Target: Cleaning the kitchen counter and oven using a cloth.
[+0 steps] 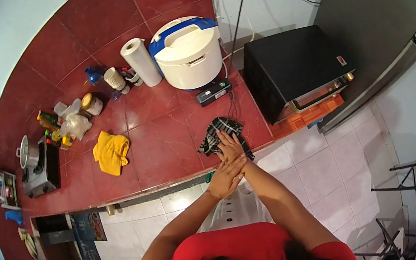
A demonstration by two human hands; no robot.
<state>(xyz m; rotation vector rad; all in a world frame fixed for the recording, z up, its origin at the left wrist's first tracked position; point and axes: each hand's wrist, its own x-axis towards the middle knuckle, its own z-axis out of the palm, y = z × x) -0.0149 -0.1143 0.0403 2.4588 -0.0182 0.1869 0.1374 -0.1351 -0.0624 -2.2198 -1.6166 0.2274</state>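
My right hand (pixel 230 145) lies on a black-and-white checked cloth (pixel 217 126) at the front edge of the red-tiled counter. Its fingers stretch forward over the fabric, which is bunched beneath them. Across the back of my right hand and wrist rests my left hand (pixel 226 177), its fingers extended and lying flat. Neither hand visibly grips anything. Part of the cloth hangs at the counter edge beside my right hand. Behind it sits a small black box-shaped device (pixel 214 92) with cords, and farther left lies a crumpled yellow cloth (pixel 112 152).
A white rice cooker (pixel 188 58) with a blue-trimmed lid and a paper towel roll (pixel 142 63) stand at the back. Right of the counter is a black oven (pixel 294 64) on an orange support. Bottles, jars and a stove (pixel 42 173) with a pot occupy the left.
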